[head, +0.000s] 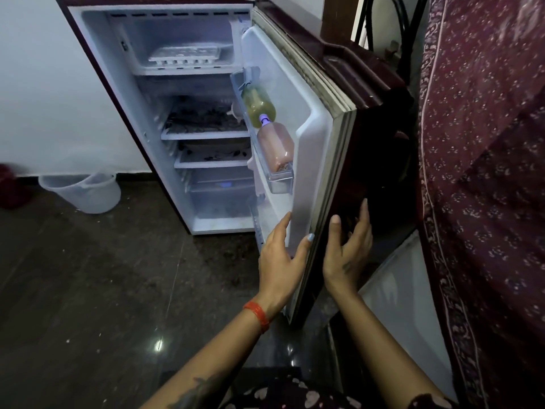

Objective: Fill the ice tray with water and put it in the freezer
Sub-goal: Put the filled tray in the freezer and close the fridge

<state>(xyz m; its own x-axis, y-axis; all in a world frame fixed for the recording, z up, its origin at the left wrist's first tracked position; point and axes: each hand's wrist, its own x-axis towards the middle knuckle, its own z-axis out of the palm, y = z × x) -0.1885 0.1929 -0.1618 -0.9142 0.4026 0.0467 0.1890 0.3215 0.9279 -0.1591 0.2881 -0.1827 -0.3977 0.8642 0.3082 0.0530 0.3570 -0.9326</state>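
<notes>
The white plastic ice tray (185, 56) lies in the freezer compartment (165, 39) at the far top of the open maroon fridge. Your left hand (280, 261) and right hand (346, 255), fingers straight, flank the door's (312, 160) near edge, gripping nothing.

White ice tray (185, 56), maroon fridge door (380, 160)

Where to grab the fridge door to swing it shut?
Take the fridge door by its free vertical edge, low down, where the left hand and right hand sit: fingers either side, pushing from the outer face. That edge is bare and farthest from the hinge.
</notes>
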